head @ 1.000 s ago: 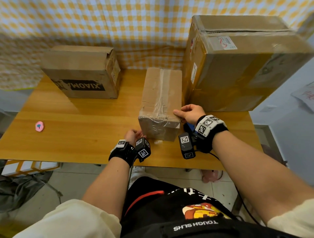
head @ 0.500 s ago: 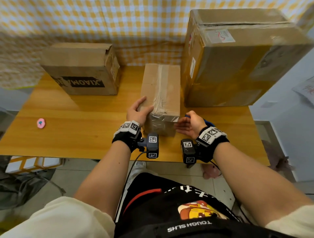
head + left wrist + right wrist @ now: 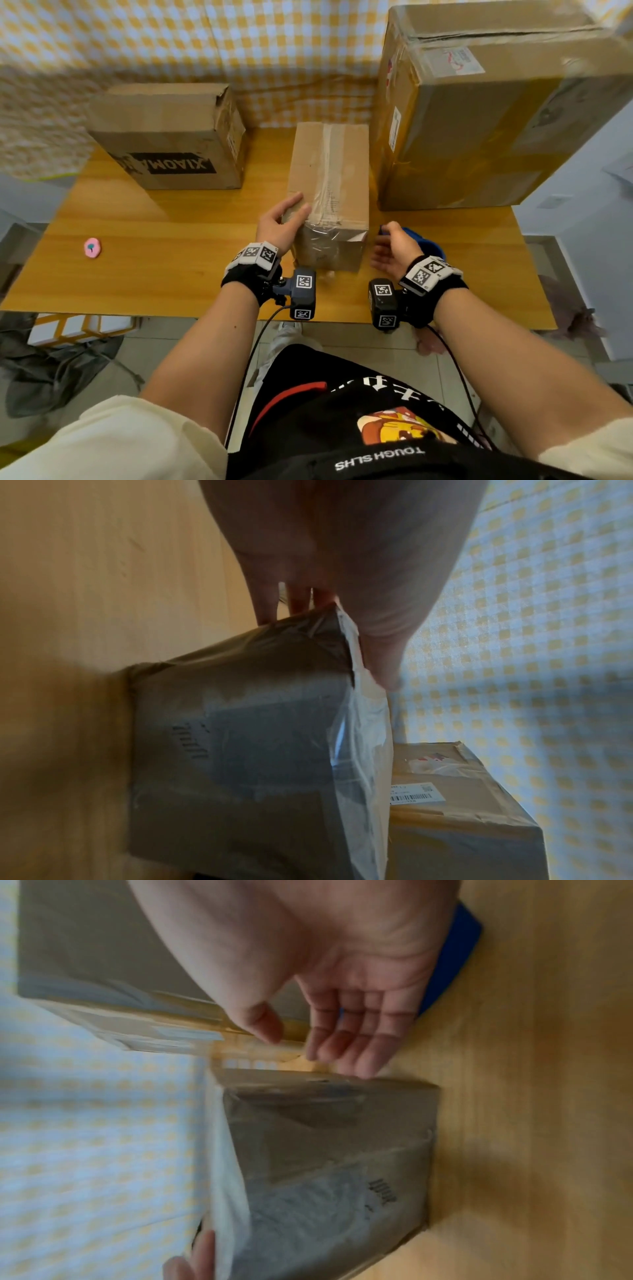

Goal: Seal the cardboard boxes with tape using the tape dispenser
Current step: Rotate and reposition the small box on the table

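A small cardboard box (image 3: 329, 178) with clear tape along its top stands mid-table. My left hand (image 3: 284, 219) grips its near left corner, thumb on top, fingers (image 3: 270, 607) down the left side. The box's taped front face (image 3: 240, 750) fills the left wrist view. My right hand (image 3: 383, 246) hovers open just right of the box (image 3: 335, 1150), palm turned toward it, fingers relaxed and holding nothing. The blue tape dispenser (image 3: 428, 245) lies on the table behind that hand, mostly hidden; a blue edge (image 3: 459, 961) shows past the palm.
A very large taped box (image 3: 479, 130) stands at the right, close to the small one. A brown printed box (image 3: 168, 144) sits at the back left. A small pink object (image 3: 92, 247) lies near the wooden table's (image 3: 171, 257) left edge. Checked cloth hangs behind.
My right hand came off the box's near right top corner and dropped beside it, open. My left hand rose from the front of the box and took hold of its near left corner.
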